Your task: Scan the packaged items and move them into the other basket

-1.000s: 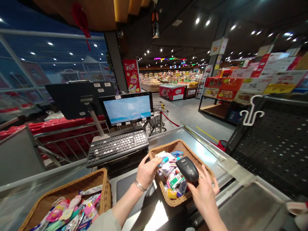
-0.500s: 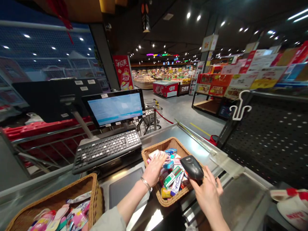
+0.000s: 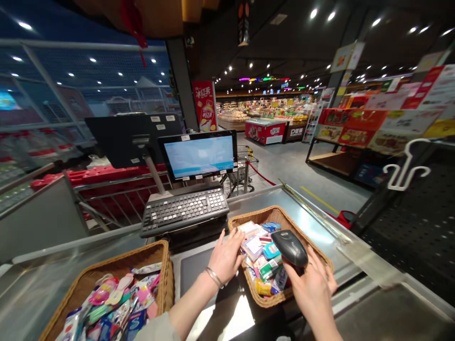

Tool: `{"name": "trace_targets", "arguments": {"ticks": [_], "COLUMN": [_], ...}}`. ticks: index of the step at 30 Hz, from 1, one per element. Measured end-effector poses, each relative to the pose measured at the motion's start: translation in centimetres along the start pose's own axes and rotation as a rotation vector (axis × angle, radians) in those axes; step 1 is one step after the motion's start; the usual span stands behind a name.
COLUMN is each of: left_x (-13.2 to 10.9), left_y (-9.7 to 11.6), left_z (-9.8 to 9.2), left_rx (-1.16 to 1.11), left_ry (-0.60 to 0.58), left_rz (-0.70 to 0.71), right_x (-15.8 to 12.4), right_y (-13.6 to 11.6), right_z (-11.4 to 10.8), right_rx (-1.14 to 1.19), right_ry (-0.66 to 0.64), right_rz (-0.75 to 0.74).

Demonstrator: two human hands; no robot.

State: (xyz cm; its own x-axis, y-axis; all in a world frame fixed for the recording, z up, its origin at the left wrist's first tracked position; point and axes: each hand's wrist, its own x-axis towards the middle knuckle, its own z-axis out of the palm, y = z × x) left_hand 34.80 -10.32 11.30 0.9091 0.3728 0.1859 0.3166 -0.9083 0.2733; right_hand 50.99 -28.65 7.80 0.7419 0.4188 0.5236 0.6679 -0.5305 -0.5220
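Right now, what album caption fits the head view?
Right hand holds a barcode scanner over a wicker basket; left hand reaches packets.

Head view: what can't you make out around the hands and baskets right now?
Underside of the handheld barcode scanner: hidden by its own body and the right hand.
Lower packets in the far wicker basket: hidden by upper packets and the left hand.
Near wicker basket: front cut off by the bottom edge.
Monitor text: too washed out to read.
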Motion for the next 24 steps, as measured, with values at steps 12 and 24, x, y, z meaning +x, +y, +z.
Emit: {"name": "trace_targets", "arguments": {"ticks": [12,24], "left_x": [-8.3,-16.1], "left_y": [-2.9,-5.3], "left_z": [-2.9,-2.6], "left_rx": [0.056,0.047], "left_ry": [0.114,0.182], "left_rz": [-0.21,-0.363], "right_x": [-1.3,-4.9], "right_y": [-6.4,-11.3], "right_z": [1.7,4.6], "right_rx": [0.084,0.203], "right_ry": [-0.066,-0.289], "right_rz": [-0.2,-0.359]}}
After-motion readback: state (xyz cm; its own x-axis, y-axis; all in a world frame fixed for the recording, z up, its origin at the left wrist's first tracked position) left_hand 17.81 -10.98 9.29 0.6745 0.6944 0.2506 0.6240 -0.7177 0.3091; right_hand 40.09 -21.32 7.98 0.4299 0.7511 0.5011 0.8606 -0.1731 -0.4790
